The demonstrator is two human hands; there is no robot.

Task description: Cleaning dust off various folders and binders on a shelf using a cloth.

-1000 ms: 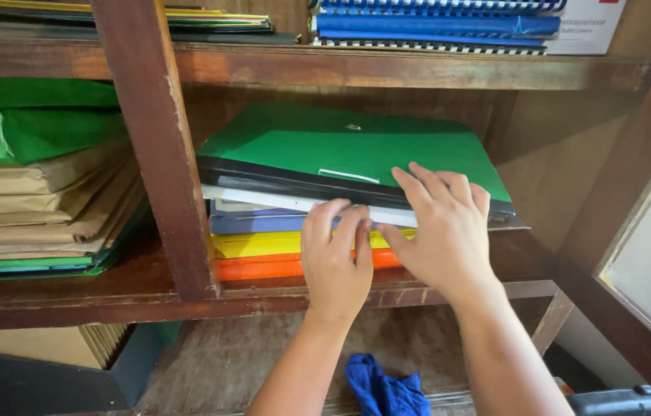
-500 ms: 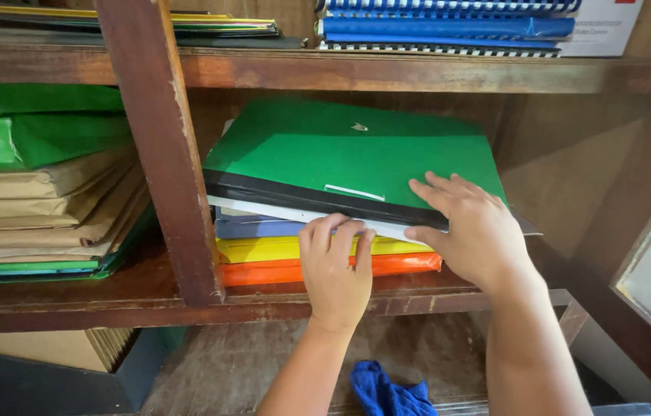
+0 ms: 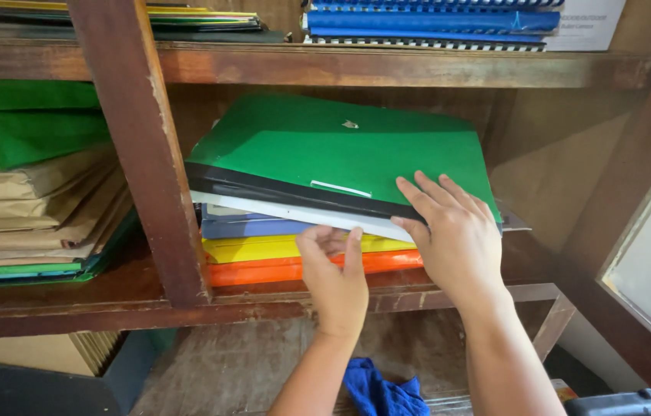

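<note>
Right hand [image 3: 455,240], fingers spread, pressed flat on green folder [image 3: 341,150], frame centre; left hand [image 3: 336,270] curled against yellow folder [image 3: 264,248] edge.

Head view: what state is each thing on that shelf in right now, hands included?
Green folder: top of the stack, front edge tilted up.
White folder: lying flat under the black-edged one.
Yellow folder: flat, low in the stack.
Orange folder: flat, at the bottom.
Left hand: fingers curled at the stack's front edge.
Right hand: open, fingers spread on the green folder's corner.
Blue cloth: crumpled, on the lower shelf.
</note>
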